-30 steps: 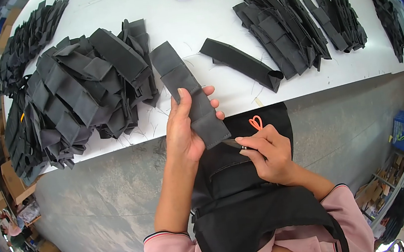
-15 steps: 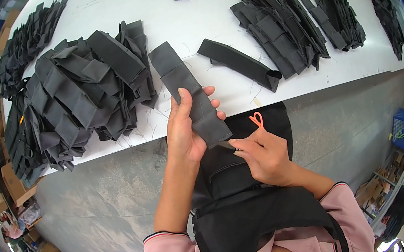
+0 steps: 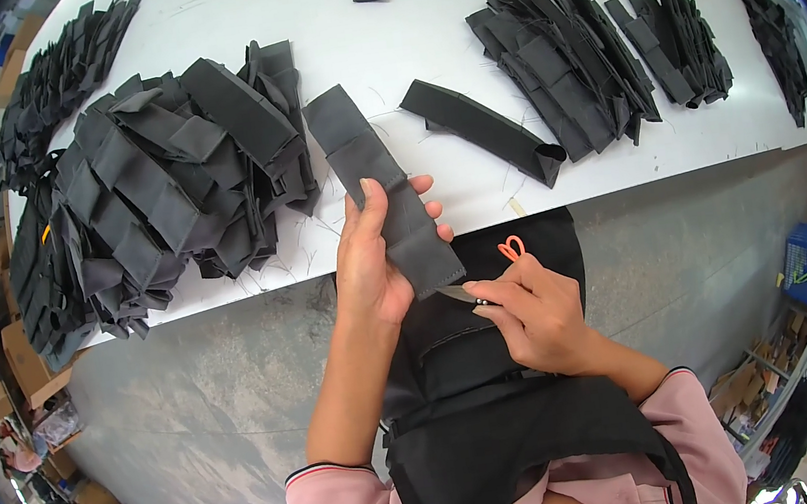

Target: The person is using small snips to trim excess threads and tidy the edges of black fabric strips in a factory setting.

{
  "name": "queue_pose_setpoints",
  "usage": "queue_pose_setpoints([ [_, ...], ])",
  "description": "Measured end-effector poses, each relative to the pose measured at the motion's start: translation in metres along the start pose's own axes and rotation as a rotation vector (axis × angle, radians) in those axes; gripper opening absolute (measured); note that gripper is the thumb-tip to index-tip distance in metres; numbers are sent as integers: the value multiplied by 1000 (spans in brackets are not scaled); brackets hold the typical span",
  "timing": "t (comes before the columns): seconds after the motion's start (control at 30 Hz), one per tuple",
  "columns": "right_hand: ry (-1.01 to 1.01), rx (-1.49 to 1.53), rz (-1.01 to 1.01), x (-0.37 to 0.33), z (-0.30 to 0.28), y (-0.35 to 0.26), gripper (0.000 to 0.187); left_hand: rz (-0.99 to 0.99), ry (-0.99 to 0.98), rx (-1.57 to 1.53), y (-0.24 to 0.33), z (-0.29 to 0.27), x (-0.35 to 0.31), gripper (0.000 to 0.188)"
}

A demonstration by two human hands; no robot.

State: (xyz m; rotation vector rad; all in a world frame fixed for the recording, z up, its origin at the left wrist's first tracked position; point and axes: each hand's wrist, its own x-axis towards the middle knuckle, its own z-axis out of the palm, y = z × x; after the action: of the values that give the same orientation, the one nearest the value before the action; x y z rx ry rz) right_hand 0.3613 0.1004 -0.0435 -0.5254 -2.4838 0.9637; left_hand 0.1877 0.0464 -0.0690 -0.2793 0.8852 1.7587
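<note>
A long dark grey fabric strip (image 3: 381,179), sewn in folded sections, lies slantwise across my left hand (image 3: 371,261). My left thumb presses on its face, and the fingertips wrap round the far side. Its lower end, with a stitched edge, points towards my right hand (image 3: 535,314). Pinched between my right thumb and forefinger is a small pointed blade (image 3: 456,294), its tip just below that stitched end. The rest of the tool is hidden in my fist, so I cannot tell a knife from snips. An orange loop (image 3: 512,248) sticks up above the right knuckles.
On the white table (image 3: 354,52), a big heap of similar strips (image 3: 158,181) lies to the left. A single folded strip (image 3: 484,129) rests right of centre, beside a stacked bundle (image 3: 562,66). The table's near edge runs just beyond my hands; a black apron (image 3: 536,427) covers my lap.
The blade has drawn slightly down and away from the strip's lower end, so more of its metal shows. My left hand keeps the same hold on the strip.
</note>
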Motion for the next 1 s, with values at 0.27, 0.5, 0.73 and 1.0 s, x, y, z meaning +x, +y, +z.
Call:
queue_pose_setpoints([
  [0.27,-36,27,17,8,-3,-1,34,1,-14,30,0,2,-1,32],
  [0.5,-130,57,-86,21,-13,14,32,-67,5,109,1,7,-4,32],
  [0.73,-265,-31,-309,30,-20,32,27,-152,-17,111,1,8,-3,33],
  [1.0,-365,394,-126,24,-27,34,27,-170,-8,114,0,4,2,34],
])
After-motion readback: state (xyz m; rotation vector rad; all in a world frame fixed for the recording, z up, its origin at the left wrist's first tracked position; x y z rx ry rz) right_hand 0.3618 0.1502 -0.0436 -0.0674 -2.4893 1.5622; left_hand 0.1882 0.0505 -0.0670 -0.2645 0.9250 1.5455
